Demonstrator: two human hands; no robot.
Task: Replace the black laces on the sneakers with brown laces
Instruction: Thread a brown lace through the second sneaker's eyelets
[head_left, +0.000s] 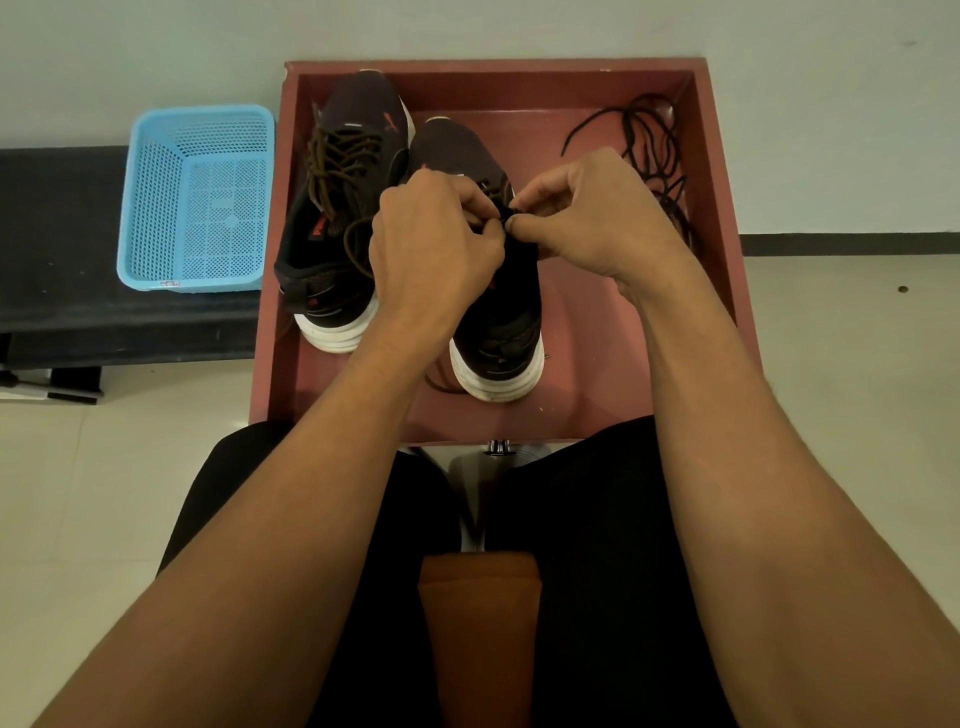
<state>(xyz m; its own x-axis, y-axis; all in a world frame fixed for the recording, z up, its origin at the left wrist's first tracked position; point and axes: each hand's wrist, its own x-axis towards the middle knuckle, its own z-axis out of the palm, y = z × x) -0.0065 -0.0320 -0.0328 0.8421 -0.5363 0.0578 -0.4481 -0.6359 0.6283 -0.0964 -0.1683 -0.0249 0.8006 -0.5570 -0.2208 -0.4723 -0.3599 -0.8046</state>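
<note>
Forearms (311, 493) reach fwd, left hand (431, 244) & right hand (597, 218) fingers (483, 208) pinching a lace (506, 212) at eyelets of the sneaker (498, 312) mid tray (722, 182), prob threading brown; black laces (649, 145) lie in its far-right corner; next needs tip fed thru next eyelet.

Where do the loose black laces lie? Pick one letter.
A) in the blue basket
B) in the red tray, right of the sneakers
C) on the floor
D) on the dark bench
B: the black laces lie tangled at the right side of the red tray; the blue basket holds none.
</note>
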